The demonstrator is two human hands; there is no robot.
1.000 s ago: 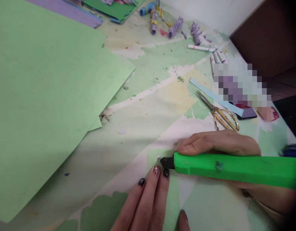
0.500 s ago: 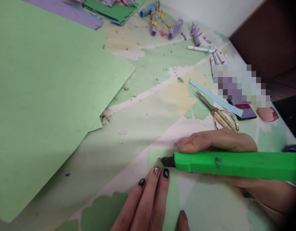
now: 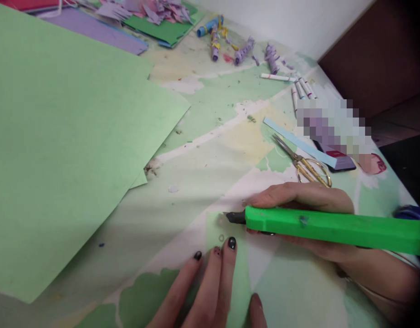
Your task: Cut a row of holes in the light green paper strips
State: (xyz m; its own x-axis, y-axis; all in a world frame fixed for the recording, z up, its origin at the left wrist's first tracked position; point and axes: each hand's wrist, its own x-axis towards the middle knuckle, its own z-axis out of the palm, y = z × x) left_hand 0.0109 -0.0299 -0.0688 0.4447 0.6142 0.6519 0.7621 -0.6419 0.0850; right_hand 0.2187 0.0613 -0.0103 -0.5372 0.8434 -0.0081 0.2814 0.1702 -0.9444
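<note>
While the left hand, fingers extended, presses a flat, pale-green paper strip beneath it, the right hand grips a straight-sided, bright-green tool, black tip at the strip's far end. Gold-handled scissors lie beyond.

Pastel green, white and yellow printed tabletop, tiny scraps scattered about tbh. Big light-green paper sheet across left. Narrow light-green paper strip near middle. Right: gold-handled metal scissors, pale-blue paper strip, near end over dark-edged phone. Far right: slim white markers. Far side: fringed purple paper rolls, blue paper roll.
</note>
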